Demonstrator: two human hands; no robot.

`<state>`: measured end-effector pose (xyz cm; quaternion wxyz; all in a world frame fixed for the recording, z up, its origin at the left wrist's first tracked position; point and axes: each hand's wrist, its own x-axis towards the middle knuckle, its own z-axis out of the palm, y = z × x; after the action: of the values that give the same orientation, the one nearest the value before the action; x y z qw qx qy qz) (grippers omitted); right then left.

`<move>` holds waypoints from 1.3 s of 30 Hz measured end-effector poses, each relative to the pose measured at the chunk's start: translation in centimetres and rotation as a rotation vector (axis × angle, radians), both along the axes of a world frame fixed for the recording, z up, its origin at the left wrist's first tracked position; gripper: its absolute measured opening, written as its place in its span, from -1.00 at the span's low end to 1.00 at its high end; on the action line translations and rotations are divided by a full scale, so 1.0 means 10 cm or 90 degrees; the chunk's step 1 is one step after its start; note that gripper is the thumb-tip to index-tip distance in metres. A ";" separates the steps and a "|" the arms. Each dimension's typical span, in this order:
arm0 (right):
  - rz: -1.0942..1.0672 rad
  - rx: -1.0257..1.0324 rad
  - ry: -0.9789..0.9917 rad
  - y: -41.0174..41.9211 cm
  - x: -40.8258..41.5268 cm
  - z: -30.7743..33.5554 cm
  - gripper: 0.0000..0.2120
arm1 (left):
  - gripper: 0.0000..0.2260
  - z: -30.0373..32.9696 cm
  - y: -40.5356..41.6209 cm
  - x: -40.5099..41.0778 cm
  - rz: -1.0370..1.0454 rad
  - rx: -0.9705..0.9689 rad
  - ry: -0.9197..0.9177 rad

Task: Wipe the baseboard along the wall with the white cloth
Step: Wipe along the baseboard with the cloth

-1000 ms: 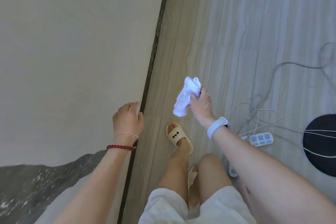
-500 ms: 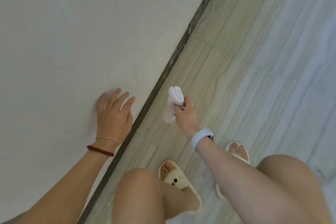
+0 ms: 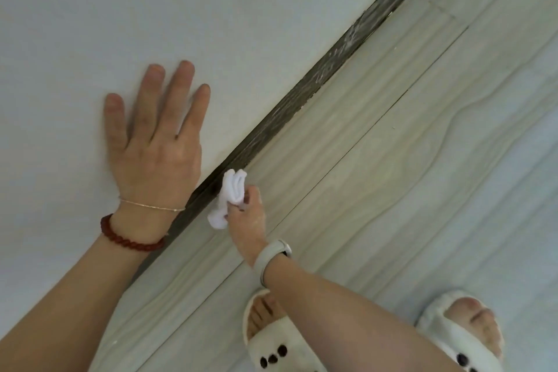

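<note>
- White cloth [image 3: 230, 197], bunched into folds, sits at the dark baseboard [image 3: 305, 90]; its upper folds touch the strip's lower edge where it meets the floor [image 3: 392, 160], while the lower end hangs over the floor just beside it.
- Part of the cloth is hidden inside the grip, so its full shape cannot be made out.
- Fingers of the right hand [image 3: 247, 217] are curled round the cloth and pinch it; only the back of the hand and a few fingertips show, and the palm side is out of sight.
- A pale band [image 3: 271, 257] wraps the right wrist, and the forearm runs off the bottom right of the frame.
- Flat against the pale wall [image 3: 120, 9], the left hand [image 3: 157, 142] has four fingers straight and slightly spread; it holds nothing, and the thumb is not visible.
- Its wrist carries a thin chain [image 3: 151, 206] and a dark red bead bracelet [image 3: 129, 240]; the wrist and forearm cover a stretch of the baseboard beneath them.
- The baseboard runs diagonally from lower left to the top right, where it is cut off by the frame edge; pale scuffed patches mark its upper stretch.
- Two cream slippers with dark dots stand on the floor: the left slipper [image 3: 271, 347] is partly hidden by the right forearm, and the right slipper [image 3: 465, 341] is cut off at the bottom edge.
</note>
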<state>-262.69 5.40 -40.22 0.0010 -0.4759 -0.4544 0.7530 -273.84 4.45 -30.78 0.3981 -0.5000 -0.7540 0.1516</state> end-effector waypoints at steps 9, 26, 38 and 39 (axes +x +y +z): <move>-0.063 -0.081 0.072 0.18 -0.27 0.25 -0.80 | -0.68 -0.08 0.05 -0.04 -0.005 0.037 0.086; -0.111 0.053 0.003 0.62 -0.11 0.08 -0.74 | -0.50 -0.17 0.06 0.00 0.024 0.065 0.044; -0.219 0.094 -0.067 1.74 -0.47 0.03 -0.53 | -0.44 -0.15 0.14 0.14 0.050 0.029 -0.045; -0.231 0.142 -0.056 1.93 -0.45 0.03 -0.54 | -0.43 -0.16 0.15 0.15 0.052 0.027 -0.048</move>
<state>-267.16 24.74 -39.91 0.1692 -0.5794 -0.4413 0.6640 -272.34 5.99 -32.34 0.3735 -0.4654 -0.7914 0.1328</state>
